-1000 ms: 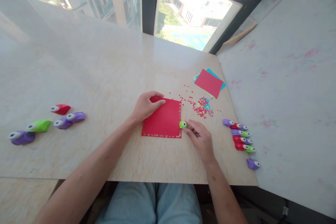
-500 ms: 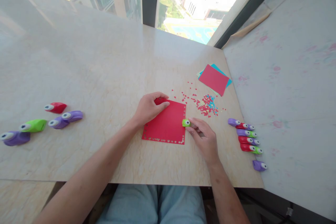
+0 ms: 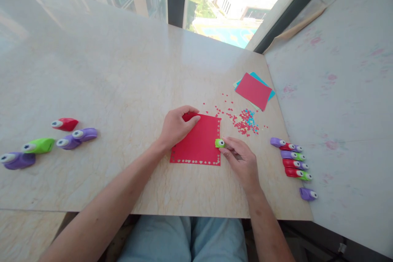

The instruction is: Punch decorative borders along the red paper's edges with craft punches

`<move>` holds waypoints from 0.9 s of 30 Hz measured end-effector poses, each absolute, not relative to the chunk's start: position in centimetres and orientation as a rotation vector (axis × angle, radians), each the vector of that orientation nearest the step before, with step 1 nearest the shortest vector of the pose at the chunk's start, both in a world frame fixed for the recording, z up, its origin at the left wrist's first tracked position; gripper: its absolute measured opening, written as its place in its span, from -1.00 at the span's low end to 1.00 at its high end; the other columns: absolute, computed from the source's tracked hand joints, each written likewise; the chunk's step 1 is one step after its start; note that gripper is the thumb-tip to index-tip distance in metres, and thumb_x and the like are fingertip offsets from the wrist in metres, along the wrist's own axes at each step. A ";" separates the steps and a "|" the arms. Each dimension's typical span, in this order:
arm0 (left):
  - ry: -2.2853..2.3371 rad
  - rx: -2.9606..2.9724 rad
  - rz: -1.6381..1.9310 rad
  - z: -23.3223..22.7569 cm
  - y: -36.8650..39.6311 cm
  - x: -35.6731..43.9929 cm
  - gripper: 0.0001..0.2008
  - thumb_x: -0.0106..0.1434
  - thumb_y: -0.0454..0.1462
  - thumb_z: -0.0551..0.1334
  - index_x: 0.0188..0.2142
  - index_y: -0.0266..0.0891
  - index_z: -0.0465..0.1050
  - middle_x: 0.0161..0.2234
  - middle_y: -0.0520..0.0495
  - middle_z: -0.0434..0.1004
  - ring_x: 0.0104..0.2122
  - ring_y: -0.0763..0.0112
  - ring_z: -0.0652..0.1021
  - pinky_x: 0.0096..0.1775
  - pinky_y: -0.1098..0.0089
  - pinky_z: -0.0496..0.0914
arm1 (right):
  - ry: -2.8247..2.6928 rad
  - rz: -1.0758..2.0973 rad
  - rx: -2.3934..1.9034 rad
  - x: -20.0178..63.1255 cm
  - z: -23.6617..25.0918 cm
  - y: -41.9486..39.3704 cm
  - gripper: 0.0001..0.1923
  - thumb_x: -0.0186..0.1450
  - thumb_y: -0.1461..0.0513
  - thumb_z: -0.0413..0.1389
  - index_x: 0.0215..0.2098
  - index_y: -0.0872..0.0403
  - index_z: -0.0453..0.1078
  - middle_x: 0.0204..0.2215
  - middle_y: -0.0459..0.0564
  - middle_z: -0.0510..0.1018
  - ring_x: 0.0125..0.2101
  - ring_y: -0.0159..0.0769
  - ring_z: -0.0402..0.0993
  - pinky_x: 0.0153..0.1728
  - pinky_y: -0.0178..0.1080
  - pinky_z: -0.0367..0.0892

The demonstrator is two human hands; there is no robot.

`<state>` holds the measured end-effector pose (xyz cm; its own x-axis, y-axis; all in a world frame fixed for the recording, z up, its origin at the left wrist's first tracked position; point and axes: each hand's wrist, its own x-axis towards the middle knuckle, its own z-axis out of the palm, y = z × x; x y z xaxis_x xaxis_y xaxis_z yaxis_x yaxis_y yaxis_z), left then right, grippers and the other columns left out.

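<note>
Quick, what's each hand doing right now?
Left hand: holding the red sheet at its upper left.
Right hand: closed on the green punch at the sheet's right edge.

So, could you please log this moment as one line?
left hand: on red sheet; right hand: holds green punch at sheet's right edge; cutouts: scattered

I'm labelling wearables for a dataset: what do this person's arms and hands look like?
No gloves, rings, watch or bracelet show on the left hand or right hand. The left forearm and right forearm are bare, no sleeves in view.
</note>
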<state>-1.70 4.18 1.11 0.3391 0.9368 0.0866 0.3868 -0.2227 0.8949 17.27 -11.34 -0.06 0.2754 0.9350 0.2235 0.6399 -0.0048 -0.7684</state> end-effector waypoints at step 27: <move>1.167 1.758 0.837 1.3 4.2 -1.6 -0.80 0.17 -0.17 0.29 -0.25 -0.21 0.58 -0.29 -0.06 0.64 -0.31 0.32 0.58 -0.16 0.34 0.46 | -1.443 0.459 -1.726 17.3 -0.1 -11.3 -0.74 0.32 0.18 0.20 -0.01 -0.08 0.51 -0.08 0.03 0.56 -0.10 -0.19 0.51 -0.04 -0.07 0.46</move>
